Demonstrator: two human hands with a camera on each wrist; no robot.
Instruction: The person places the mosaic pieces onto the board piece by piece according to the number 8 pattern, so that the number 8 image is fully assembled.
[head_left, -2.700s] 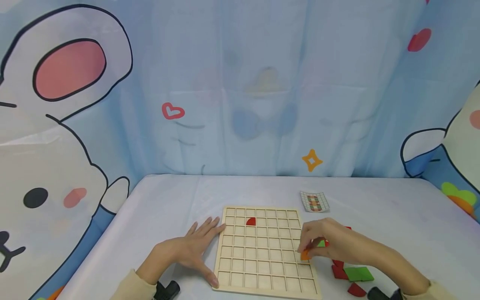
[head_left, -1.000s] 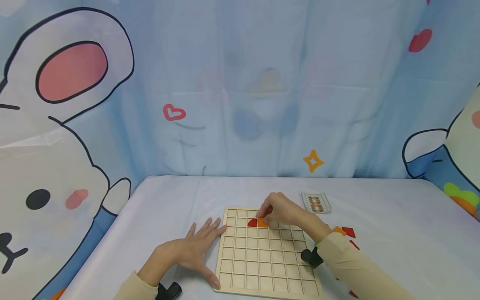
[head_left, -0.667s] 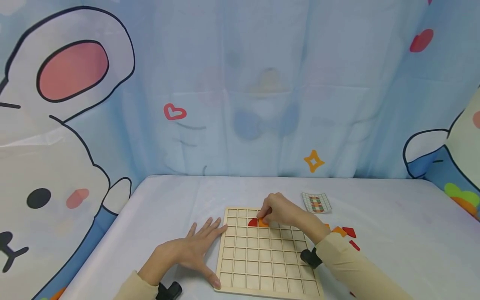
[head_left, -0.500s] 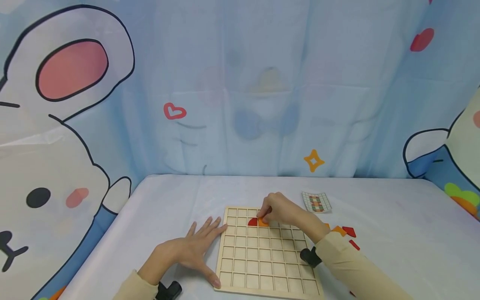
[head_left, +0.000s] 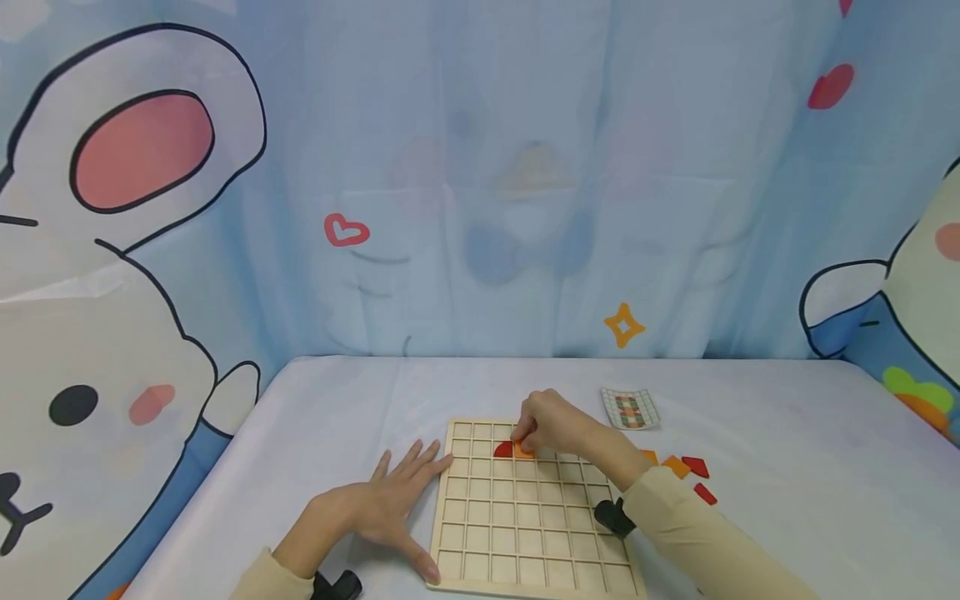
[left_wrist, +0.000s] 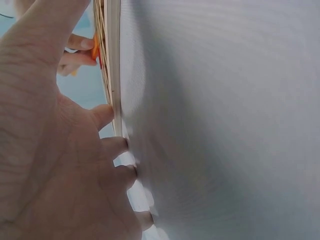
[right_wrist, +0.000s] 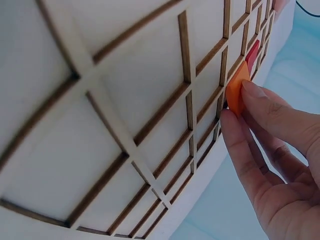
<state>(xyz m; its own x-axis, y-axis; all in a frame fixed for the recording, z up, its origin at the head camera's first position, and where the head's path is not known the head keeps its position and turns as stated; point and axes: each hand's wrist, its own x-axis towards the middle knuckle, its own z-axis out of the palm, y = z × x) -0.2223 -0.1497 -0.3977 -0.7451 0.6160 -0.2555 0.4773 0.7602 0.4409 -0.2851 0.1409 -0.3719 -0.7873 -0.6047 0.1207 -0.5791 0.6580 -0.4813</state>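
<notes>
In the head view, a pale wooden grid board [head_left: 514, 517] lies on the white-covered table. A red quarter-round tile [head_left: 503, 449] sits in a cell of its second row from the far side. Right beside it my right hand [head_left: 558, 427] pinches an orange tile [head_left: 523, 451] between thumb and fingers. In the right wrist view, the orange tile [right_wrist: 237, 90] tilts over its cell, close against the red tile [right_wrist: 253, 54]. My left hand [head_left: 378, 507] is spread at the board's left edge, thumb at the near corner, little else near it.
A small printed pattern card [head_left: 630, 409] lies behind the board to the right. Loose orange tiles [head_left: 676, 467] and red tiles [head_left: 695, 467] lie right of the board, partly behind the right forearm. A patterned blue curtain [head_left: 450, 167] hangs behind the table.
My right hand has carried the orange tile from the board's right edge leftward and away from me to beside the red tile. Over the last second it barely moves; the left hand stays put.
</notes>
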